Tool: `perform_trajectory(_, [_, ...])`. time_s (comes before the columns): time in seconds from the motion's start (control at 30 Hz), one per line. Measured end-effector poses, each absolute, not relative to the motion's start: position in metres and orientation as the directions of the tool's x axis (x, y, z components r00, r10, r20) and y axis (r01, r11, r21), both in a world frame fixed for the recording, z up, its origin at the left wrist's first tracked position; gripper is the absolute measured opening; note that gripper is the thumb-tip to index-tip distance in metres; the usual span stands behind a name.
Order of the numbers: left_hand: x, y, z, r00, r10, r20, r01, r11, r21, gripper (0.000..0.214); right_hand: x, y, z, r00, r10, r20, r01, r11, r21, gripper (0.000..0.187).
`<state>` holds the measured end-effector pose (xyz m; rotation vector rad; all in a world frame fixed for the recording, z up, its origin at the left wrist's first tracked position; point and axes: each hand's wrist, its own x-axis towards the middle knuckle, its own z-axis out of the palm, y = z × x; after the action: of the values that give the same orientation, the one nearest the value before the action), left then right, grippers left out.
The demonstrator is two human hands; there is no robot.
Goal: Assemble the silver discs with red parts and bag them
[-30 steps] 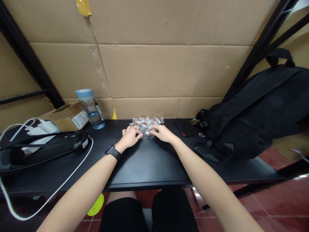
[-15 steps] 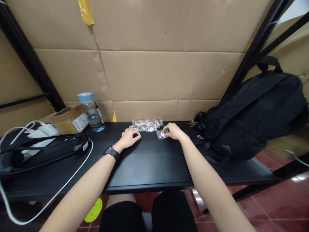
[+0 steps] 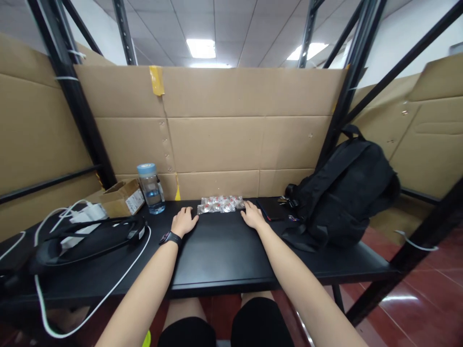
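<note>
Several small clear plastic packets [image 3: 216, 207] lie in two close rows at the back of the black table [image 3: 220, 255]. In them are round silvery pieces with red marks, too small to name. My left hand [image 3: 184, 221], with a dark watch [image 3: 170, 237] on its wrist, rests open on the tabletop just left of the rows. At their right end lies my right hand [image 3: 253, 215], palm down with the fingers stretched out. Its fingertips are beside the last packet; whether they touch it I cannot tell. Neither hand holds anything.
Left stand a water bottle [image 3: 152, 190], an open cardboard box [image 3: 123, 198], and a black bag [image 3: 90, 241] with white chargers and a cable [image 3: 132, 265]. Right are a flat dark item [image 3: 272, 209], keys [image 3: 284, 199] and a black backpack [image 3: 343, 193]. A cardboard wall [image 3: 217, 144] closes the back.
My right hand has let go of a packet, which now seems to lie at the right end of the rows. My left hand's fingers have straightened. The view has tilted up.
</note>
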<state>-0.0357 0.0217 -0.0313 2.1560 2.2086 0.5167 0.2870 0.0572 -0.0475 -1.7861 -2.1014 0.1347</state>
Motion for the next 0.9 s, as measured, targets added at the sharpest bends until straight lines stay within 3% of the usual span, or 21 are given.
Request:
perform_trajectory(0.17, [-0.037, 0.016, -0.036, -0.049, 0.992, 0.119, 0.981, 0.026, 0.191, 0.068, 0.283, 0.032, -0.045, -0.071, 0.985, 0.156, 0.941, 0.118, -0.318, 0.071])
perform_trajectory(0.33, [-0.037, 0.01, -0.037, -0.034, 0.993, 0.109, 0.98, 0.012, 0.198, 0.072, 0.284, -0.001, -0.047, -0.098, 0.994, 0.039, 0.948, 0.105, -0.302, 0.081])
perform_trajectory(0.7, [-0.033, -0.001, -0.039, -0.046, 0.995, 0.087, 0.986, 0.031, 0.165, 0.075, 0.281, -0.02, -0.044, -0.048, 0.998, -0.046, 0.972, 0.037, -0.23, 0.074])
perform_trajectory(0.9, [-0.035, 0.003, -0.041, -0.041, 0.991, 0.125, 0.986, 0.019, 0.168, 0.071, 0.282, -0.016, -0.049, -0.052, 0.999, 0.003, 0.966, 0.051, -0.254, 0.071])
